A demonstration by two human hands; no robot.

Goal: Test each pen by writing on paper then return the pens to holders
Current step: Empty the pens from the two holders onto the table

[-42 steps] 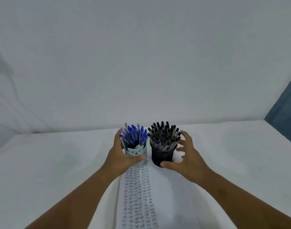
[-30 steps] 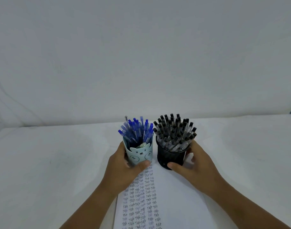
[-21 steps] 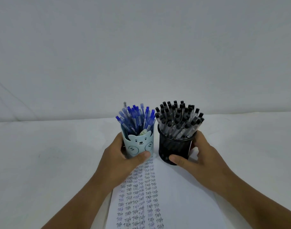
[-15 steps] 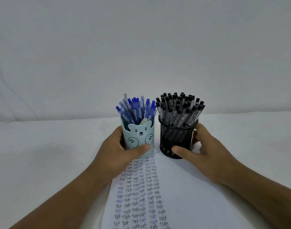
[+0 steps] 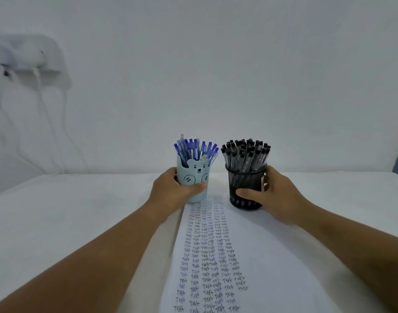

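Head view: left hand (image 5: 174,193) wraps the pale blue bear cup (image 5: 194,180) of blue pens (image 5: 194,149); right hand (image 5: 276,197) wraps the black mesh cup (image 5: 245,188) of black pens (image 5: 246,153). Both cups stand upright at the paper's (image 5: 261,256) far end, on a white table (image 5: 69,218). Cables (image 5: 41,98) hang on the wall, left.

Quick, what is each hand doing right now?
Left hand: grips the light blue bear holder.
Right hand: grips the black mesh holder.
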